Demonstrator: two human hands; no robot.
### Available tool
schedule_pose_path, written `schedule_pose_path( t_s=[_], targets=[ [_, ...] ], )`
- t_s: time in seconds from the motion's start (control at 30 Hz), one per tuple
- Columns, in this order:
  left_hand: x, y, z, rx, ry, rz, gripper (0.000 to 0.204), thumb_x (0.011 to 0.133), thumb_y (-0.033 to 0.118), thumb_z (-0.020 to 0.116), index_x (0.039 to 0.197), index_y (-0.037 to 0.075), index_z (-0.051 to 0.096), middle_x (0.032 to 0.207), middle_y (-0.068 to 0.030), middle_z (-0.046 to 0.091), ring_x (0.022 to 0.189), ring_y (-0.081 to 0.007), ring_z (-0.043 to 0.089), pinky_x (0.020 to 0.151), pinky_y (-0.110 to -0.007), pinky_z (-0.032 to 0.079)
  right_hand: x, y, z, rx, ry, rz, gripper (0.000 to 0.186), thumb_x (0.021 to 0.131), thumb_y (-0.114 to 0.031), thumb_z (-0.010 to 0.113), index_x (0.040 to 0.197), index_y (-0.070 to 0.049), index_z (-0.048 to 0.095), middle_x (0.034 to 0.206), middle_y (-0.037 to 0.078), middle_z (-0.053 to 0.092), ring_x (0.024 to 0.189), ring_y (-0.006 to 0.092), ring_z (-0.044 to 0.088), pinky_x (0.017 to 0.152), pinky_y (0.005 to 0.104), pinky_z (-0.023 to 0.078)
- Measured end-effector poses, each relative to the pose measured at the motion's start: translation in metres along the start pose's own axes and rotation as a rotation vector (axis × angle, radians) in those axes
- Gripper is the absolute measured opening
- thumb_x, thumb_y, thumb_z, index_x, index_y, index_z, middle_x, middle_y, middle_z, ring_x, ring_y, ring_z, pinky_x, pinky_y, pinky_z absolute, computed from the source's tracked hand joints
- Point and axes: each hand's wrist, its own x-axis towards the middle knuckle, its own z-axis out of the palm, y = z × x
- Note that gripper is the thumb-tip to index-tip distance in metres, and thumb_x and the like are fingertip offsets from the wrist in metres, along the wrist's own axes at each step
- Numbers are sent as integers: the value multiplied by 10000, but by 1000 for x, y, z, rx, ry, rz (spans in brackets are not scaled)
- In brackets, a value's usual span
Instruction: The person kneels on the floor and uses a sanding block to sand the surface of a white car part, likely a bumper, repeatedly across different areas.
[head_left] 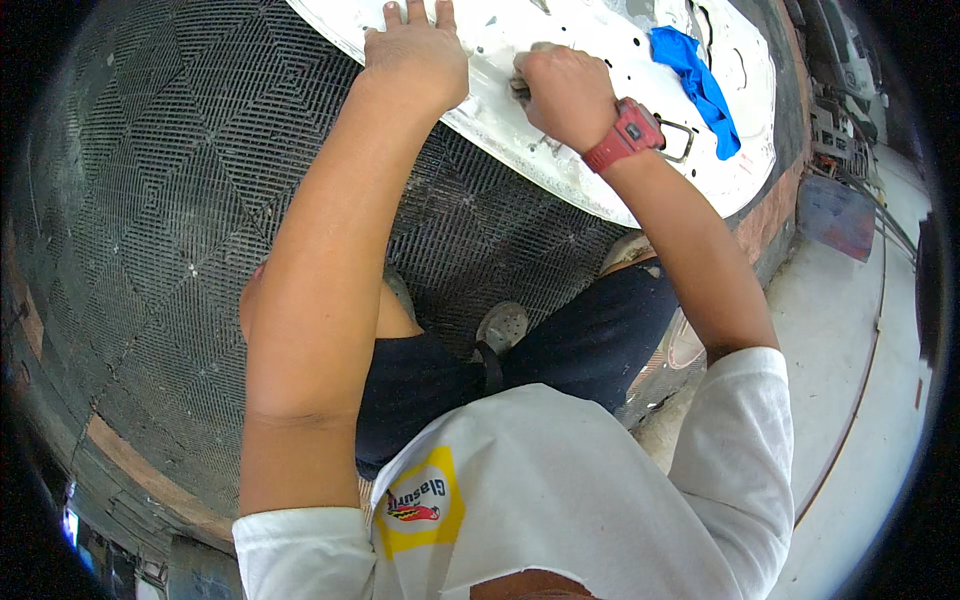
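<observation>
A white car body panel (590,190) with holes and grey scuffed patches lies in front of me, its curved edge toward me. My left hand (417,60) rests on its left part, fingers stretched out and apart, pressing nothing but the panel. My right hand (567,88) is closed against the panel's surface around a small greyish pad (520,88); most of it is hidden under the fingers, so its exact kind does not show. On the right wrist sits a red watch (625,135). A crumpled blue cloth (697,90) lies on the panel to the right of that hand.
Black ribbed floor mat tiles (190,200) spread out beneath the panel and to my left. My legs in dark shorts (590,320) are bent close to the panel's near edge. At the far right are a grey bin-like box (838,218) and a pale floor (850,330).
</observation>
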Motion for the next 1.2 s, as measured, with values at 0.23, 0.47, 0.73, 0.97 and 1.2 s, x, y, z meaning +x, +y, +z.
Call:
schedule_pose_path(
  t_s=[0.23, 0.47, 0.73, 0.97, 1.2],
  targets=[
    [3, -2, 0, -2, -6, -17, 576, 1053, 297, 576, 1581, 73, 520, 1381, -266, 601, 1243, -461, 607, 1088, -599, 497, -15, -8, -8, 69, 52, 91, 166, 845, -114, 767, 1010, -94, 770, 972, 137, 753, 919, 388, 761, 810, 492, 618],
    [2, 16, -21, -125, -57, -68, 514, 1061, 328, 567, 1484, 39, 613, 1485, -327, 608, 1359, -490, 612, 1127, -607, 496, -29, -59, 24, 439, 249, 308, 255, 811, -54, 775, 1059, -103, 741, 990, 131, 728, 899, 417, 736, 789, 513, 594],
    [4, -19, 14, 394, -240, 4, 849, 1101, 383, 606, 1775, 74, 192, 1814, -310, 157, 1647, -507, 280, 1248, -619, 431, -38, -75, 35, 501, 286, 367, 242, 795, -13, 761, 1024, -93, 775, 999, 138, 709, 918, 404, 726, 803, 504, 592],
    [4, -23, -1, 296, -281, 58, 783, 1116, 367, 568, 1781, 148, 219, 1812, -279, 196, 1618, -501, 346, 1265, -596, 419, -52, -60, 25, 493, 165, 278, 221, 794, 1, 769, 1001, -74, 783, 955, 139, 715, 906, 403, 732, 784, 500, 593],
    [9, -31, -19, 264, -268, 110, 702, 1130, 356, 520, 1765, 172, 283, 1802, -257, 247, 1585, -458, 418, 1267, -562, 421, -27, -87, 52, 557, 395, 277, 223, 798, -72, 780, 1015, -96, 734, 978, 126, 702, 870, 401, 721, 745, 508, 584]
  ],
)
